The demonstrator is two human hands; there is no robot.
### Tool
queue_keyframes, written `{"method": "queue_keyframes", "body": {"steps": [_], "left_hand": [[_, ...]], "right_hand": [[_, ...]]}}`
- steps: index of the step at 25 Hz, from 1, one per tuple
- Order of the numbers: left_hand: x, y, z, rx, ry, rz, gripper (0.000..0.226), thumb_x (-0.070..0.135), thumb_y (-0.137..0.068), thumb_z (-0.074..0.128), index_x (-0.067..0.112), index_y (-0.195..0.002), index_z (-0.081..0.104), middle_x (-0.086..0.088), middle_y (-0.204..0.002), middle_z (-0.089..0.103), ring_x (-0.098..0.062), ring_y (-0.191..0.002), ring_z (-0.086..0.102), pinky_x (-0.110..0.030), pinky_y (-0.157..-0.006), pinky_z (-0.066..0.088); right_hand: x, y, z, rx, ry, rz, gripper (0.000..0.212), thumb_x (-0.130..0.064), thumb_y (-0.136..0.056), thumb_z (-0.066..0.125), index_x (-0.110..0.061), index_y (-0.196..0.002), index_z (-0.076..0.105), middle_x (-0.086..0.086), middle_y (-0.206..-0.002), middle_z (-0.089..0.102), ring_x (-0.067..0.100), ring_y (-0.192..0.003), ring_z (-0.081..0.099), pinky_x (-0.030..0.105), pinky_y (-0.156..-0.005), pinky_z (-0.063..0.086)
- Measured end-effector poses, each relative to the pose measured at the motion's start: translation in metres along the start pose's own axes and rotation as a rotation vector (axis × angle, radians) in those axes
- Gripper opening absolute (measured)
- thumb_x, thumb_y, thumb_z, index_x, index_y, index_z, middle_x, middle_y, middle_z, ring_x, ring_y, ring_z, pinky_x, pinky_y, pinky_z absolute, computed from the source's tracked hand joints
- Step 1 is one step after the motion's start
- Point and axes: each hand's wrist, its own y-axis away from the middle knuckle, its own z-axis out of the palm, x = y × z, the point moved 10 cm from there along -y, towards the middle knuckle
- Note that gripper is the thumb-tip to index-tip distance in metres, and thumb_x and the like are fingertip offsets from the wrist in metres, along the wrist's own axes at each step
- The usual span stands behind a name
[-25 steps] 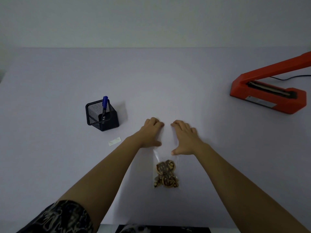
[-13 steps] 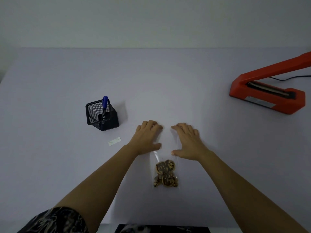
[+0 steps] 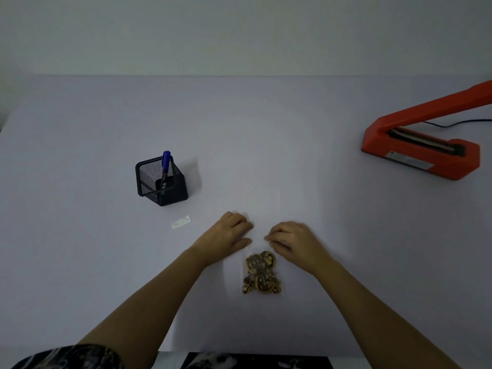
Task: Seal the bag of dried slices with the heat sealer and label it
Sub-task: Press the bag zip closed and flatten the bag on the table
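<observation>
in the bag, dried slices; in the holder, a marker.

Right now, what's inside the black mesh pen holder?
A blue marker stands in the pen holder, its cap above the rim. The dark mesh hides the floor, so anything else down there cannot be told.

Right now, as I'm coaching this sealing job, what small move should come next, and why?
Probably lift the bag by its top end and carry it right to the heat sealer. Both the left hand and right hand are at that top end, the dried slices sit at the near end, and the sealer's arm stands raised. Whether the hands pinch the bag is unclear.
</observation>
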Motion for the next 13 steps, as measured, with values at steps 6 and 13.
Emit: {"method": "queue_keyframes", "body": {"steps": [6, 13], "left_hand": [[0.015, 0.002, 0.006, -0.039, -0.016, 0.097, 0.027, 0.028, -0.09, 0.045, 0.011, -0.092, 0.066, -0.005, -0.089, 0.063, -0.021, -0.08, 0.057, -0.026, -0.072, 0.047], [-0.008, -0.006, 0.006, -0.105, 0.029, -0.054, 0.049, 0.04, -0.087, 0.055, 0.008, -0.125, 0.053, -0.012, -0.123, 0.053, -0.026, -0.11, 0.048, -0.035, -0.096, 0.041]], "right_hand": [[0.008, 0.003, 0.003, 0.032, 0.025, 0.076, 0.021, -0.031, -0.085, 0.059, -0.023, -0.104, 0.065, -0.005, -0.106, 0.063, 0.015, -0.098, 0.059, 0.039, -0.084, 0.048], [0.021, 0.001, 0.005, -0.069, 0.027, 0.18, 0.049, -0.042, -0.086, 0.056, -0.025, -0.131, 0.043, -0.006, -0.136, 0.041, 0.012, -0.127, 0.036, 0.03, -0.096, 0.023]]}}
